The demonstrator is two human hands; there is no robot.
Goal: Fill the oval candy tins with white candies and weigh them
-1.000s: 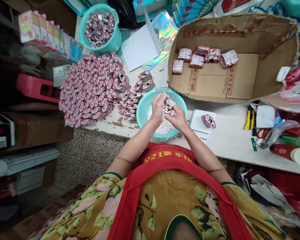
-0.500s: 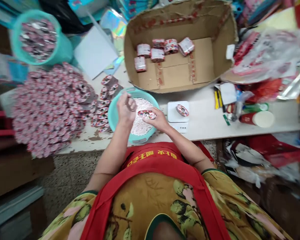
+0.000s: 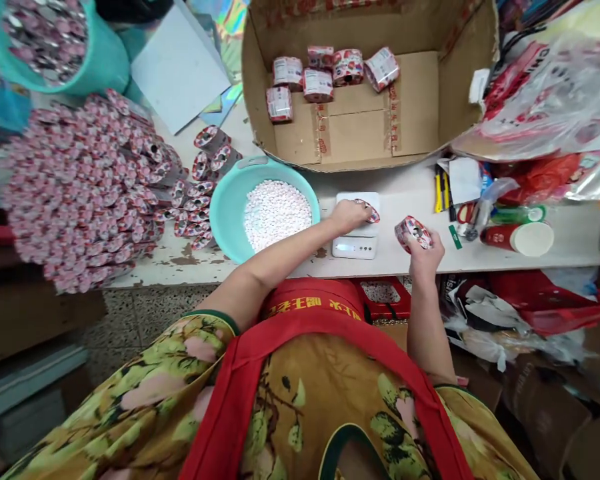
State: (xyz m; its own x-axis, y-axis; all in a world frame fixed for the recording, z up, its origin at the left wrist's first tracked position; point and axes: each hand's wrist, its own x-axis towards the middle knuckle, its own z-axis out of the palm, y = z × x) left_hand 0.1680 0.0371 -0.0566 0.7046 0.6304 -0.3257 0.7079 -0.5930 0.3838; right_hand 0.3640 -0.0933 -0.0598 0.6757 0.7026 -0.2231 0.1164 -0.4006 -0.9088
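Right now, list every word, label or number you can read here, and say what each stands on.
Red apron: yellow characters, seen upside down, not legible enough to quote.
Small tins in the cardboard box: white printed labels, too small to read.
Tin in the right hand: pattern only, blurred.
Scale under the left hand: display unreadable.

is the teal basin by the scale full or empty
Partly full. The teal basin holds a mound of small white pellets over its floor, well below the rim, with bare teal wall showing all round.

A cardboard box holds wrapped rolls behind yellow knives.
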